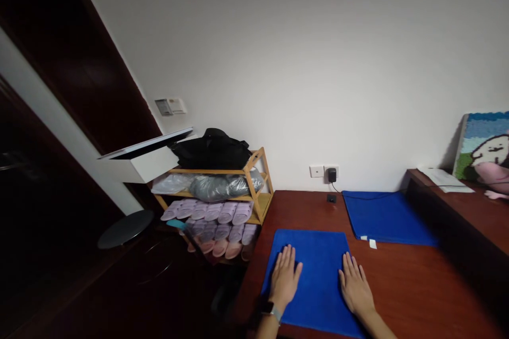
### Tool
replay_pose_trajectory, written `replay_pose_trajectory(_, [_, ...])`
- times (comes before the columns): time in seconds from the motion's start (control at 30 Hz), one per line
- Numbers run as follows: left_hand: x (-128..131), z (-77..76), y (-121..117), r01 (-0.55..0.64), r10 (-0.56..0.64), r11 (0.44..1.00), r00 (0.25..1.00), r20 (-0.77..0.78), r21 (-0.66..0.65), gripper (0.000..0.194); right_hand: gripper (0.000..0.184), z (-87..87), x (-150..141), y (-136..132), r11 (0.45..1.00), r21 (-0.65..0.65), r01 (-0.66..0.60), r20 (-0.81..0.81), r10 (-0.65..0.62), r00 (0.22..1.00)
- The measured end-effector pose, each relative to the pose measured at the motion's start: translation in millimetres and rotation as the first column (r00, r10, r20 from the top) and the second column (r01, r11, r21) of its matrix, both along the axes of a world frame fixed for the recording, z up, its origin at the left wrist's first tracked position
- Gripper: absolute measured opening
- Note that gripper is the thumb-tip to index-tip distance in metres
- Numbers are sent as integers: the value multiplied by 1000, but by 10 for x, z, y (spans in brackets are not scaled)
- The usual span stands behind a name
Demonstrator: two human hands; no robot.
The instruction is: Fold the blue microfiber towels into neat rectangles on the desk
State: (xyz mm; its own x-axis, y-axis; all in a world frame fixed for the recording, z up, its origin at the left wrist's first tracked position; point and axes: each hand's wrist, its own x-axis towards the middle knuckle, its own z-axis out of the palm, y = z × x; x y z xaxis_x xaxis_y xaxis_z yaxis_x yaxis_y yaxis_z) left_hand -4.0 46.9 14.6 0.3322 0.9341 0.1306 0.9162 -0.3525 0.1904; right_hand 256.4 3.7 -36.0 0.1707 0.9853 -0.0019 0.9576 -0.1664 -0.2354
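A blue cloth [318,280] lies spread flat on the reddish-brown wooden table [401,291]. Resting flat on its left part is my left hand [286,275], fingers stretched out, with a watch on the wrist. My right hand [355,283] lies palm down along the cloth's right edge, its fingers also extended. Neither hand holds anything. Farther back on the table, to the right, is a second blue cloth [389,217], with small white tags at its near edge.
Left of the table stands a wooden rack [258,206] with slippers [226,213], a black bag [214,149] and a white box [147,164]. A round stool [125,229] is beside it. A plugged-in adapter [331,175] trails a cable. A raised ledge [473,206] borders the right.
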Motion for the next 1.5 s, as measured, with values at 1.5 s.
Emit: replay_pose_trajectory(1.5, [1183, -211, -762, 302, -299, 951, 952, 60, -58, 58, 58, -227, -153, -773, 980, 172, -97, -16, 101, 995])
